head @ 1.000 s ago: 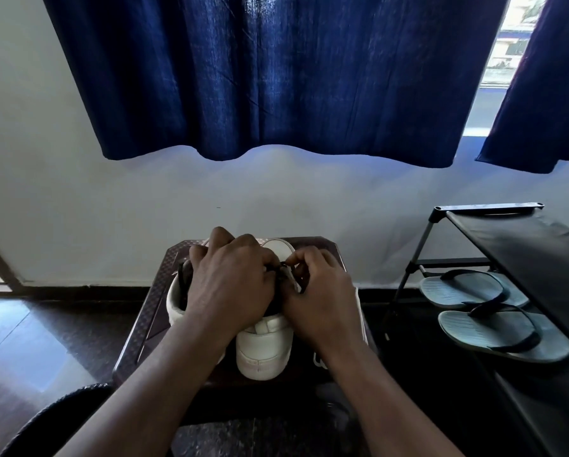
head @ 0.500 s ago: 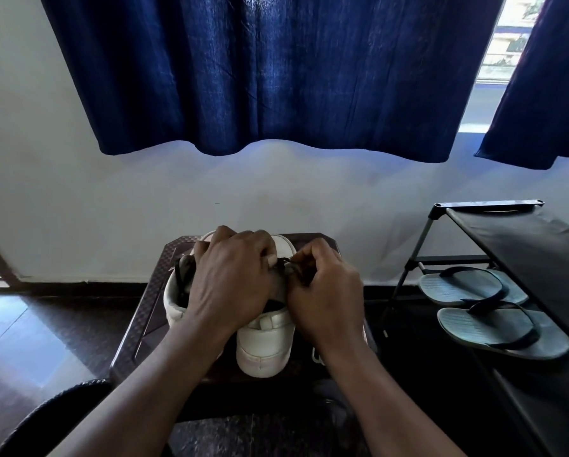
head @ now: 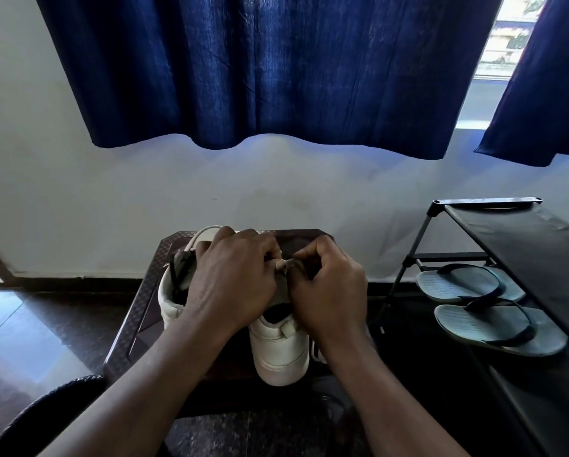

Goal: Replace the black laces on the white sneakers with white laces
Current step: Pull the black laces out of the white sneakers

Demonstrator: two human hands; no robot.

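Two white sneakers stand on a small dark table (head: 134, 321), heels toward me. The right sneaker (head: 281, 352) shows its heel and pull tab; the left sneaker (head: 171, 301) shows a dark tongue and a bit of black lace (head: 175, 275). My left hand (head: 233, 282) lies curled over the top of the right sneaker and grips its upper. My right hand (head: 329, 288) pinches a thin lace end (head: 289, 263) between thumb and fingers, right beside the left thumb. The eyelets and the rest of the lace are hidden under both hands.
A black shoe rack (head: 513, 239) stands at the right with two grey-blue flip-flops (head: 494, 321) on its lower shelf. Blue curtains (head: 263, 70) hang over a white wall behind the table. A dark woven chair edge (head: 45, 410) sits at the lower left.
Both hands have stayed on the right sneaker, with the right hand's fingers shifting slightly as they work the lace end. The camera has tilted a little.
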